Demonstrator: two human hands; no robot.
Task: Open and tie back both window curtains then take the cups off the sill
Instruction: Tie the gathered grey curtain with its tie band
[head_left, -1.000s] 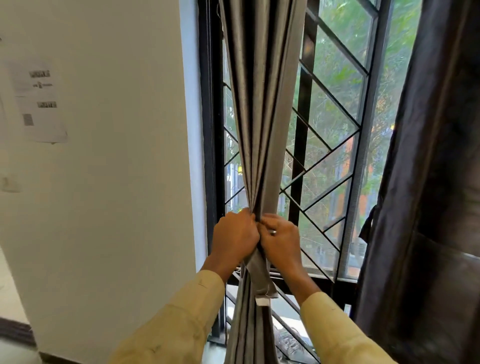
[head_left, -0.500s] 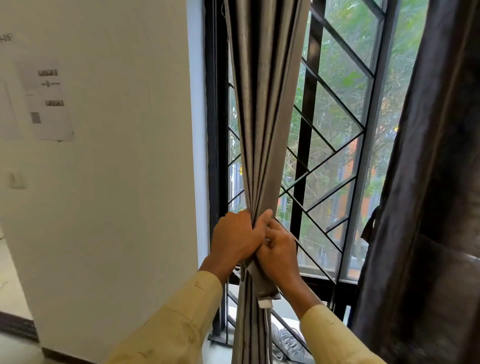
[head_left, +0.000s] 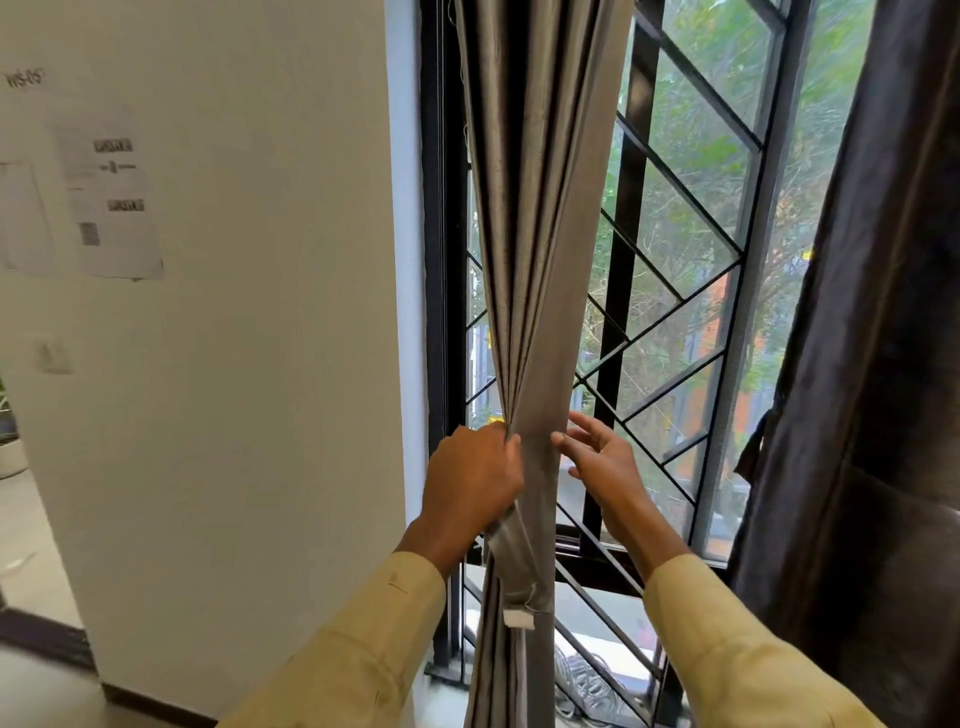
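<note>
The left curtain (head_left: 540, 218), grey and pleated, hangs gathered into a narrow bunch in front of the window. My left hand (head_left: 470, 480) grips the bunch at its narrowest point, with a fabric tie-back strap (head_left: 511, 561) hanging down below the fist to a white tag. My right hand (head_left: 597, 457) is just right of the bunch, fingers spread and holding nothing. The right curtain (head_left: 883, 364), dark brown, hangs along the right edge. No cups are visible.
A black window frame with a diagonal metal grille (head_left: 670, 322) stands behind the curtains. A white wall (head_left: 249, 364) with taped paper notices (head_left: 111, 202) fills the left. Coiled cables (head_left: 587, 686) lie low by the window.
My right hand has let go of the curtain bunch and moved off to the right with fingers spread. My left hand keeps its grip.
</note>
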